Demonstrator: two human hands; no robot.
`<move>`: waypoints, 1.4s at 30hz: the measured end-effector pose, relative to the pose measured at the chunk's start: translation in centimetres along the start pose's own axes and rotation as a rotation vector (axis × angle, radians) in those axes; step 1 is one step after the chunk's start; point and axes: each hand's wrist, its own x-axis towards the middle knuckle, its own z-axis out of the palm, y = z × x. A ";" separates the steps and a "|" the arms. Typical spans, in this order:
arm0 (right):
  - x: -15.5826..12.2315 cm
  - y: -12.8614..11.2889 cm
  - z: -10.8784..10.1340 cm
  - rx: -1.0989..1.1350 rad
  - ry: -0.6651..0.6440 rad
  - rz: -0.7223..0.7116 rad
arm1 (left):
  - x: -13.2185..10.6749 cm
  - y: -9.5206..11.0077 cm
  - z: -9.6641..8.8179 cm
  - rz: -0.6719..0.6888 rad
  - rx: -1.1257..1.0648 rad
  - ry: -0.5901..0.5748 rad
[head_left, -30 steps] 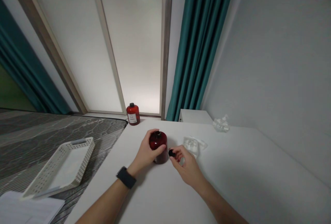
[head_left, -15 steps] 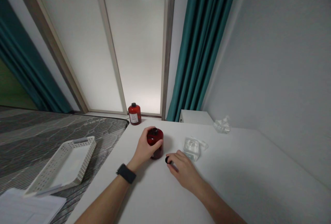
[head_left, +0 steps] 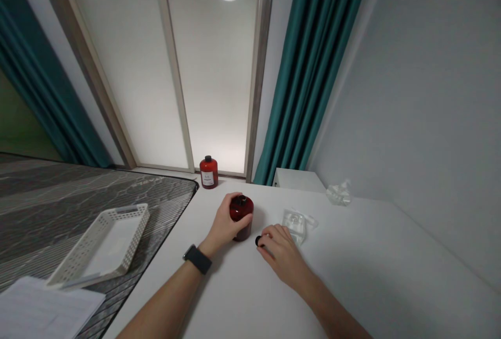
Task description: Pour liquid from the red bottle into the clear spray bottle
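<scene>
A dark red bottle [head_left: 242, 211] stands upright on the white table [head_left: 352, 276], its neck uncapped. My left hand [head_left: 225, 224] wraps around its left side; a black watch sits on that wrist. Just right of the bottle, my right hand [head_left: 279, 250] rests low on the table with its fingertips on a small black cap [head_left: 258, 241]. A clear square glass bottle [head_left: 294, 222] lies right behind my right hand.
A second red bottle with a black cap [head_left: 209, 172] stands by the window frame. Crumpled clear plastic [head_left: 338, 193] lies at the table's far right. A white perforated tray [head_left: 104, 245] and papers [head_left: 39, 310] rest on the grey patterned surface at left.
My right hand has lowered with the black cap from beside the bottle's shoulder down to the table surface. My left hand keeps its hold on the red bottle.
</scene>
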 end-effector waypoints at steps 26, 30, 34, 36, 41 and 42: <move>-4.8 11.4 -5.5 0.134 0.358 0.539 | 0.2 -0.3 -0.1 -0.029 0.001 -0.037; -7.9 12.5 -5.7 0.172 0.153 0.558 | 0.2 -0.3 0.1 -0.028 0.015 -0.017; -9.1 13.4 -5.7 0.166 0.067 0.627 | 0.3 -0.3 0.1 -0.042 0.034 -0.014; -9.0 13.8 -5.6 0.160 0.073 0.629 | 0.3 -0.4 0.1 -0.041 0.038 -0.013; -8.7 13.7 -5.4 0.171 0.081 0.613 | 0.4 -0.4 0.2 -0.037 0.031 -0.016; -8.7 13.7 -5.4 0.174 0.088 0.611 | 0.4 -0.3 0.2 -0.038 0.030 -0.013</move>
